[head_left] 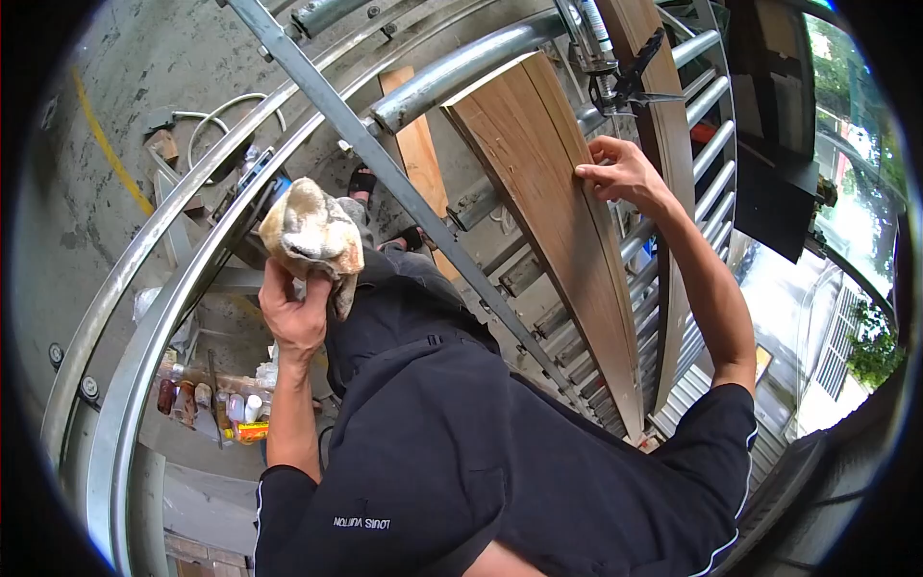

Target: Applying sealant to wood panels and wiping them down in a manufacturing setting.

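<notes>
wooden board lay at a slant across a rack of round metal pipes, its wide end toward the upper middle of the view and its narrow end toward the lower right. the right hand was at the board's right edge, near the wide end, with its thumb and fingers bent and touching the wood; whether they pinched the edge or only rested on it, i cannot tell. the left hand was closed around a crumpled, stained rag, held up well apart from the board, on the other side of a long grey metal bar. a second board stretched along the right of the first, and a caulking gun sat near the upper ends of both. lower down, a paler plank showed beneath the bar. a white hose curled on the grey floor, not far from a yellow line. small bottles stood together at lower left, beyond the left forearm.
</notes>
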Demonstrator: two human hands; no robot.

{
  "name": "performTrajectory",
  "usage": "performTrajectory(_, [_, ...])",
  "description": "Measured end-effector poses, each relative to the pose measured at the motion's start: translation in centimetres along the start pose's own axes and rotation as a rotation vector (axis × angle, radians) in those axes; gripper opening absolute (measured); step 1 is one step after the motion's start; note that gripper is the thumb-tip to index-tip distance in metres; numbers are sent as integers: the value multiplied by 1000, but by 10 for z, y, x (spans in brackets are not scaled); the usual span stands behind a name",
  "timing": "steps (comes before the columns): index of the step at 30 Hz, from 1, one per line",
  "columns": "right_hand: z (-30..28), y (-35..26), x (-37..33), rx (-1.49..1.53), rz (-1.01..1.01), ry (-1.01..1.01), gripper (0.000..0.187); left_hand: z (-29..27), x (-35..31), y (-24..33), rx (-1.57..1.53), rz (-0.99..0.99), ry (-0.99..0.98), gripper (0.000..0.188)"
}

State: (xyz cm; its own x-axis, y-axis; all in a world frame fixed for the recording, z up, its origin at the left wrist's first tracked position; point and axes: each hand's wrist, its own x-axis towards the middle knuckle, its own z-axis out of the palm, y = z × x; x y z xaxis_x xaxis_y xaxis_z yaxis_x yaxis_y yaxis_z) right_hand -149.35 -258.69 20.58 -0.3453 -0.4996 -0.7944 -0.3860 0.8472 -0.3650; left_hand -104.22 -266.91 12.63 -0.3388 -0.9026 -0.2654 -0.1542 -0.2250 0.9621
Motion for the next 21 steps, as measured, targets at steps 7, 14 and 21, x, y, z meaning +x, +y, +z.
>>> performTrajectory(7, [1,1,-4,31,-68,36,37,4,4,-2,-50,-16,82,32])
performTrajectory(14, [7,13,0,122,-57,-2,39,19,9,12,-88,10,36,36])
performTrajectory(21, [-1,33,-13,34,-80,-45,44,16,7,14,-105,71,21,43])
